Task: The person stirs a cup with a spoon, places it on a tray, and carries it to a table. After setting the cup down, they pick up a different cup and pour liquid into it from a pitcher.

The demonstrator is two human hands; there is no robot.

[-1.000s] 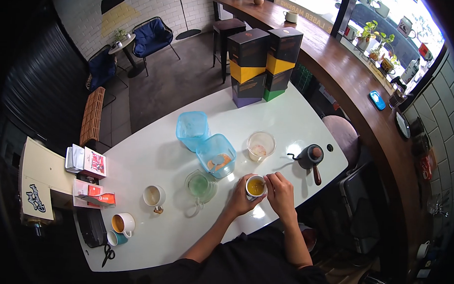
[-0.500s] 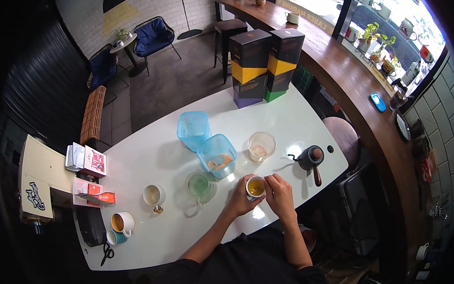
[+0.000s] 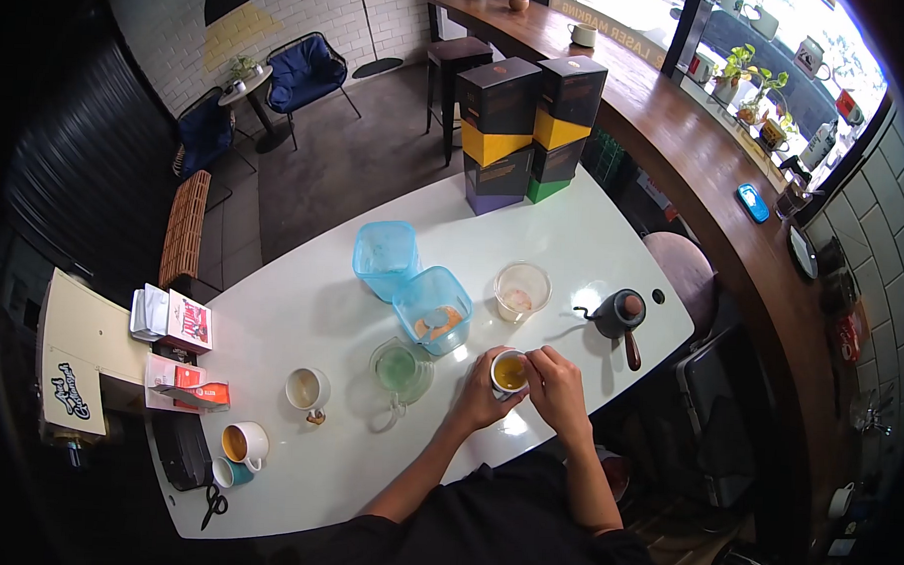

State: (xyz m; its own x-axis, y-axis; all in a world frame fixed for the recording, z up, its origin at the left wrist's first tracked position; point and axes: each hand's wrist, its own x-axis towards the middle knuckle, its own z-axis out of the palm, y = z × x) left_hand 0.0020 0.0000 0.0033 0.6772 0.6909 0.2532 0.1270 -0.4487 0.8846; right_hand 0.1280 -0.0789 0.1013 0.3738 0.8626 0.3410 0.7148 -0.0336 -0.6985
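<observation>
My left hand (image 3: 480, 398) wraps around the side of a small white cup (image 3: 509, 392) near the table's front edge. Yellow liquid (image 3: 510, 372) shows inside it. At the cup's right rim, my right hand (image 3: 556, 386) is closed in a pinch; whatever it holds is too small or hidden to make out. Left of the cup sits a clear greenish glass vessel with a handle (image 3: 397, 370). Behind stand two blue plastic containers, one bare (image 3: 385, 255) and one (image 3: 433, 300) with orange-brown powder and a scoop. A clear plastic tub (image 3: 521, 290) holds a little pale residue.
A dark gooseneck kettle (image 3: 618, 316) with a wooden handle stands at right. Stacked black boxes (image 3: 497, 135) rise at the back. Toward the left are a beige mug (image 3: 307, 388), a white mug (image 3: 247, 445), a teal cup (image 3: 230, 472), scissors (image 3: 214, 506) and packets (image 3: 186, 383).
My right hand's fingers have shifted slightly at the rim, and the liquid's surface looks different. My left hand and the cup stay in place.
</observation>
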